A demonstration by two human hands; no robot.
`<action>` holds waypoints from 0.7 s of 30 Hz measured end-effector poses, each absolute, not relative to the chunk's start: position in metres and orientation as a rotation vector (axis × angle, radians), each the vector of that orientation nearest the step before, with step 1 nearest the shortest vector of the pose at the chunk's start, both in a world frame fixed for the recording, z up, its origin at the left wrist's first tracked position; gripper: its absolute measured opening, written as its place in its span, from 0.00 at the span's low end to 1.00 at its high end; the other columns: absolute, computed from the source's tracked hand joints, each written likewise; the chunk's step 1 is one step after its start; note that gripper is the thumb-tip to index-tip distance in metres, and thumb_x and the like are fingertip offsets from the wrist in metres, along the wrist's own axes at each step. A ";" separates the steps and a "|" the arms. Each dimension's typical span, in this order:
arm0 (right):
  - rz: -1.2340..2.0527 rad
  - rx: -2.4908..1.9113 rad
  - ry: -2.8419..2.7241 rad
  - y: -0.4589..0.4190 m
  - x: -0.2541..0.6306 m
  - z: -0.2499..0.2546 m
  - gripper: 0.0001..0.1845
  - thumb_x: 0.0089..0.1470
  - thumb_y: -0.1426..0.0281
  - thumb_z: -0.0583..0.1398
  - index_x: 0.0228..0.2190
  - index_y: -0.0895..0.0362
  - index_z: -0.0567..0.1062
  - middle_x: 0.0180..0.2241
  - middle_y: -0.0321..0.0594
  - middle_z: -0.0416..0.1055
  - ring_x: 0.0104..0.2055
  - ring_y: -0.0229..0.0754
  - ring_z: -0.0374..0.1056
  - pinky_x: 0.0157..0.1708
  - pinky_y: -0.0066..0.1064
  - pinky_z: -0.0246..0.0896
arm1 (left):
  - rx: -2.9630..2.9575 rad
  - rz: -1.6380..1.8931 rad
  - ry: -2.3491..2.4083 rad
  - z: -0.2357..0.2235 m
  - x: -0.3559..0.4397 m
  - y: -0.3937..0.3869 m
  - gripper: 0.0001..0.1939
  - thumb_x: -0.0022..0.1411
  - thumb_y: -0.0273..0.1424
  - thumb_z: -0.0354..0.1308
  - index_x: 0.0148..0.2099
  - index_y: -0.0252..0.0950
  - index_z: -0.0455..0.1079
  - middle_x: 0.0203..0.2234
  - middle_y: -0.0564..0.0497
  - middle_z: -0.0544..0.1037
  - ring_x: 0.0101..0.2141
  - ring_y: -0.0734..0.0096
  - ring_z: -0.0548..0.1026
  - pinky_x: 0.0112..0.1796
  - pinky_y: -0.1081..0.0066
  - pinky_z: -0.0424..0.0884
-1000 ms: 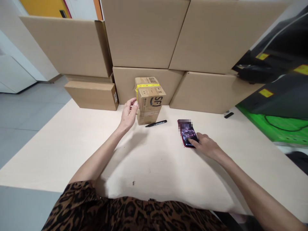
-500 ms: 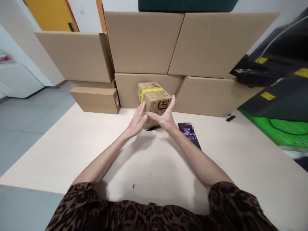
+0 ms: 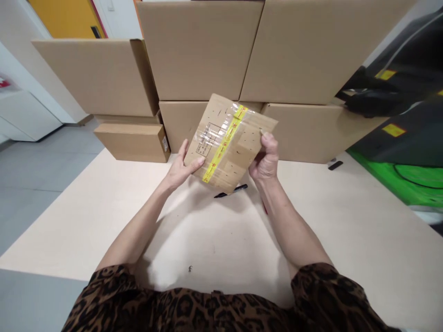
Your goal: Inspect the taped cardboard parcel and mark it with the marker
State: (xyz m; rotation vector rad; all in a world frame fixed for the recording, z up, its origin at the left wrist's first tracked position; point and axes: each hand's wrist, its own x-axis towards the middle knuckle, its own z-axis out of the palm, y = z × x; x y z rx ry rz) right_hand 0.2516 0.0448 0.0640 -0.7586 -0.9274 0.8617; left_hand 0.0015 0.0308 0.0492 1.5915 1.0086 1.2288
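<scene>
A small cardboard box with a yellow tape strip and clear tape across one face is lifted off the table and tilted, that taped face turned toward me. My left hand grips its lower left edge, thumb on the face. My right hand is closed on its right edge. A black pen lies on the pale table just below the box. The phone is almost wholly hidden behind my right forearm.
Large cardboard boxes are stacked along the far side of the table, with a flat one at the left. A small black object lies at the right, near dark and green equipment.
My right hand left the phone and came over to the box. Both hands closed on it, lifted it off the table and tipped it so its taped face shows.
</scene>
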 end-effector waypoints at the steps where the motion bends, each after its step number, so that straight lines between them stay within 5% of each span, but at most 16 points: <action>1: 0.918 -0.742 -0.914 0.043 0.251 0.065 0.34 0.52 0.46 0.61 0.54 0.51 0.72 0.57 0.44 0.73 0.63 0.54 0.72 0.65 0.47 0.68 | 1.529 1.163 0.925 0.053 0.000 0.029 0.50 0.53 0.55 0.76 0.71 0.39 0.66 0.71 0.35 0.70 0.71 0.39 0.68 0.69 0.44 0.66; 4: 1.026 -0.735 -0.912 0.039 0.242 0.064 0.32 0.48 0.43 0.64 0.49 0.49 0.73 0.56 0.43 0.75 0.62 0.54 0.72 0.63 0.48 0.69 | 1.319 1.108 0.836 0.060 0.002 0.024 0.41 0.46 0.48 0.81 0.59 0.38 0.76 0.58 0.40 0.83 0.58 0.46 0.81 0.59 0.54 0.78; 8: 1.138 -0.792 -0.932 0.038 0.232 0.059 0.46 0.36 0.51 0.74 0.56 0.46 0.68 0.58 0.40 0.76 0.61 0.54 0.72 0.60 0.48 0.72 | 1.130 1.133 0.874 0.061 0.006 0.022 0.32 0.46 0.47 0.80 0.49 0.34 0.80 0.49 0.40 0.87 0.50 0.49 0.85 0.52 0.59 0.82; 10: 1.202 -0.777 -0.861 0.039 0.232 0.060 0.47 0.31 0.58 0.75 0.55 0.46 0.69 0.53 0.38 0.79 0.58 0.54 0.75 0.59 0.48 0.73 | 1.131 1.130 0.889 0.064 0.006 0.021 0.33 0.46 0.45 0.80 0.51 0.35 0.79 0.49 0.41 0.87 0.51 0.50 0.85 0.52 0.61 0.82; 14: 1.338 -0.689 -0.778 0.035 0.236 0.066 0.34 0.29 0.63 0.75 0.43 0.48 0.75 0.43 0.34 0.83 0.54 0.57 0.78 0.57 0.51 0.76 | 1.195 1.120 0.835 0.076 0.005 0.016 0.40 0.46 0.44 0.80 0.60 0.40 0.76 0.56 0.44 0.84 0.59 0.47 0.81 0.57 0.60 0.79; 21: 1.543 -0.696 -0.875 0.022 0.218 0.063 0.30 0.29 0.62 0.78 0.39 0.49 0.79 0.43 0.35 0.85 0.53 0.58 0.80 0.57 0.52 0.77 | 1.133 1.339 0.907 0.083 0.003 0.013 0.45 0.46 0.42 0.78 0.66 0.41 0.73 0.56 0.46 0.84 0.61 0.42 0.79 0.62 0.50 0.75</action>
